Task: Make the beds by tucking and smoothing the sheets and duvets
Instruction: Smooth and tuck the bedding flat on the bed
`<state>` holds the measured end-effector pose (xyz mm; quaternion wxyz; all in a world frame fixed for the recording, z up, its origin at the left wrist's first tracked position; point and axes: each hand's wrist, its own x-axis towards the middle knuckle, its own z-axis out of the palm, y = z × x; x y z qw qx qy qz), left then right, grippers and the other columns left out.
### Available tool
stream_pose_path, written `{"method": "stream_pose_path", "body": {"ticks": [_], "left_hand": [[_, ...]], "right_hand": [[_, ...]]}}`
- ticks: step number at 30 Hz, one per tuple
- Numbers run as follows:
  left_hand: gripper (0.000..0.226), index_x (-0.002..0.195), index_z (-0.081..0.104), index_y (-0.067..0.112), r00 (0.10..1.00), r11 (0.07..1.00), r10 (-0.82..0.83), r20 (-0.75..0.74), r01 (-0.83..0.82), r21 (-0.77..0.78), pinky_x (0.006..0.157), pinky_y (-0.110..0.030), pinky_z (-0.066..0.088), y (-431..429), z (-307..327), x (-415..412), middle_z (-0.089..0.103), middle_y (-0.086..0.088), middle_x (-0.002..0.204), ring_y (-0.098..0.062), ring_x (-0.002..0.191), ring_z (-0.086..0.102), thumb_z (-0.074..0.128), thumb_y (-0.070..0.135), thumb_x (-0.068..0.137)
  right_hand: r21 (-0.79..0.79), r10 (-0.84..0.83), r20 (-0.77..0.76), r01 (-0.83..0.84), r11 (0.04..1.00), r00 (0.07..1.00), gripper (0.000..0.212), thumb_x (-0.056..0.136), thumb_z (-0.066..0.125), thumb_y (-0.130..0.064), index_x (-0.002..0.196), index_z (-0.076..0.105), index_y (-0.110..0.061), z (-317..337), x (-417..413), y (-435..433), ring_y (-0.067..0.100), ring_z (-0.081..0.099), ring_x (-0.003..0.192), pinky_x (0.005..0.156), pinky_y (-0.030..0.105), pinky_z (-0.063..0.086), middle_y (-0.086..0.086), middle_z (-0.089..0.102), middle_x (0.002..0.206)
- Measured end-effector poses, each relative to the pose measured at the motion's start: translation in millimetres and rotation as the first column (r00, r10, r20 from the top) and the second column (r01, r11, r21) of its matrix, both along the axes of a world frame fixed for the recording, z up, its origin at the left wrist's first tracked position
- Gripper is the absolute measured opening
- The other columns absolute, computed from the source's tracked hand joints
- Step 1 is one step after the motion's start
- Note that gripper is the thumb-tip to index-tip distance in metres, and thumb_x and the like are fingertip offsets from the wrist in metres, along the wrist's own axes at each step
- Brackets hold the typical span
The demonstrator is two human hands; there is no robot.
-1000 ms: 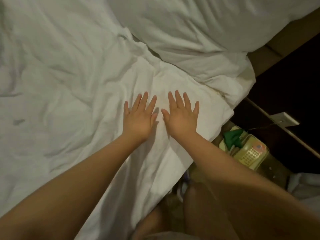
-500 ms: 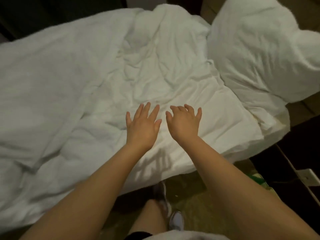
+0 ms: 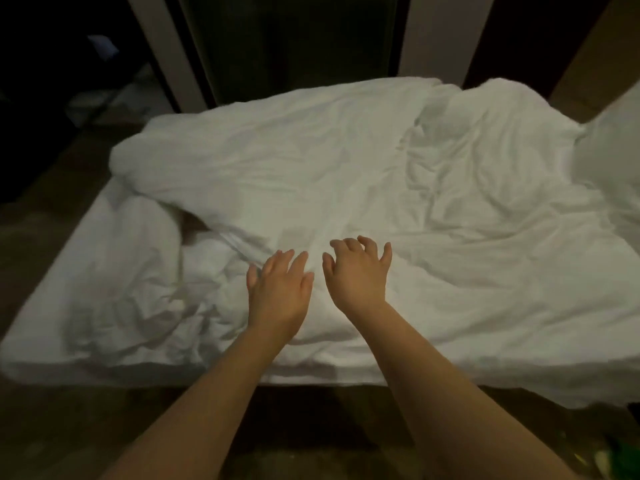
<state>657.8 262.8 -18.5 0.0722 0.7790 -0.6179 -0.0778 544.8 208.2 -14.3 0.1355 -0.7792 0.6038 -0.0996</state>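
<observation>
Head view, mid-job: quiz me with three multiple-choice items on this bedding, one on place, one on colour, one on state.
1. Where does the puffy white pillow lie?
A) at the picture's right edge
B) at the picture's left edge
C) on the floor

2. What colour is the crumpled fabric duvet?
A) grey
B) white
C) blue

3. How are the left hand and right hand?
A) both gripping the duvet
B) both open, holding nothing
C) one holding the pillow

Answers:
1 A, the pillow shows only at the far right.
2 B, the duvet is white throughout.
3 B, the fingers are spread or loosely curled over the duvet with nothing in them.
</observation>
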Motion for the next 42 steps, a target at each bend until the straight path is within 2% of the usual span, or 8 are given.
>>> {"method": "stream_pose_path", "body": {"ticks": [5, 9, 14, 25, 30, 37, 39, 42], "left_hand": [[0.045, 0.145, 0.032, 0.029, 0.997, 0.997, 0.063, 0.054, -0.061, -0.04, 0.113, -0.044, 0.008, 37.6, 9.1, 146.3, 0.033, 0.005, 0.15, -0.015, 0.14, 0.022, 0.028, 0.038, 0.1], [0.044, 0.133, 0.052, 0.019, 0.992, 0.987, 0.117, 0.054, -0.11, -0.118, 0.106, -0.052, 0.023, 54.9, 8.0, 242.9, 0.053, -0.005, 0.135, -0.025, 0.129, 0.043, 0.034, 0.038, 0.097], [0.047, 0.145, 0.03, 0.03, 0.976, 0.978, 0.206, 0.068, -0.207, 0.008, 0.114, -0.045, 0.01, 48.5, -10.5, 347.8, 0.033, 0.004, 0.15, -0.016, 0.139, 0.025, 0.031, 0.043, 0.1], [0.051, 0.148, 0.024, 0.029, 0.957, 0.961, 0.262, 0.122, -0.271, 0.059, 0.114, -0.044, 0.017, -11.4, -24.6, 558.4, 0.034, 0.001, 0.15, -0.019, 0.138, 0.028, 0.032, 0.043, 0.099], [0.053, 0.148, 0.021, 0.029, 0.991, 0.986, 0.12, 0.06, -0.126, 0.109, 0.115, -0.043, 0.015, -60.3, -45.4, 598.8, 0.031, 0.002, 0.151, -0.018, 0.139, 0.026, 0.031, 0.045, 0.098], [0.053, 0.148, 0.019, 0.027, 0.958, 0.953, -0.287, -0.001, 0.286, 0.097, 0.113, -0.043, 0.022, -95.5, -67.8, 665.9, 0.036, 0.001, 0.148, -0.018, 0.136, 0.031, 0.033, 0.04, 0.099], [0.053, 0.148, 0.021, 0.027, 0.926, 0.921, -0.376, -0.015, 0.376, 0.1, 0.112, -0.042, 0.024, -94.7, -69.3, 688.7, 0.037, 0.0, 0.147, -0.019, 0.134, 0.033, 0.035, 0.039, 0.099], [0.052, 0.148, 0.023, 0.024, 0.875, 0.867, -0.482, -0.045, 0.484, 0.118, 0.109, -0.041, 0.027, -90.1, -72.2, 708.1, 0.04, -0.002, 0.145, -0.021, 0.132, 0.036, 0.037, 0.036, 0.099]], "right_hand": [[-0.06, 0.082, 0.071, -0.078, 0.995, 0.994, 0.04, 0.101, 0.034, -0.038, 0.135, 0.048, -0.025, 10.9, 144.0, 28.7, 0.023, 0.026, 0.139, 0.113, 0.052, 0.004, -0.005, 0.044, 0.144], [-0.045, 0.106, 0.092, -0.102, 0.994, 0.99, 0.042, 0.099, 0.036, -0.038, 0.14, 0.041, -0.028, 7.7, 225.1, 37.0, 0.022, 0.028, 0.138, 0.113, 0.05, 0.007, -0.008, 0.041, 0.146], [0.014, 0.104, 0.131, -0.107, 0.994, 0.986, 0.049, 0.097, 0.045, -0.038, 0.143, 0.038, -0.024, -27.7, 327.1, 22.3, 0.025, 0.035, 0.133, 0.112, 0.048, 0.015, -0.003, 0.045, 0.144], [0.126, 0.216, 0.128, -0.232, 0.965, 0.968, 0.058, 0.098, 0.039, -0.045, 0.15, 0.02, -0.028, -57.1, 557.4, -55.0, 0.026, 0.027, 0.14, 0.114, 0.05, 0.014, -0.001, 0.025, 0.156], [0.218, -0.042, 0.055, 0.029, 0.975, 0.998, 0.067, 0.094, 0.043, -0.051, 0.151, 0.016, -0.027, -81.5, 581.2, -80.2, 0.031, 0.025, 0.14, 0.113, 0.052, 0.018, 0.004, 0.021, 0.157], [0.418, -0.457, 0.062, 0.392, 0.819, 0.887, 0.102, 0.074, 0.055, -0.075, 0.151, 0.01, -0.025, -126.2, 622.4, -61.3, 0.031, 0.023, 0.14, 0.109, 0.054, 0.028, 0.003, 0.021, 0.156], [0.381, -0.492, 0.023, 0.448, 0.809, 0.87, 0.095, 0.077, 0.057, -0.071, 0.149, 0.018, -0.023, -133.3, 638.9, -49.0, 0.029, 0.028, 0.138, 0.106, 0.05, 0.031, 0.003, 0.028, 0.152], [0.275, -0.563, -0.002, 0.542, 0.794, 0.827, 0.055, 0.086, 0.06, -0.049, 0.132, 0.046, -0.021, -140.0, 645.6, -34.0, 0.026, 0.044, 0.122, 0.093, 0.039, 0.037, 0.003, 0.048, 0.134]]}}
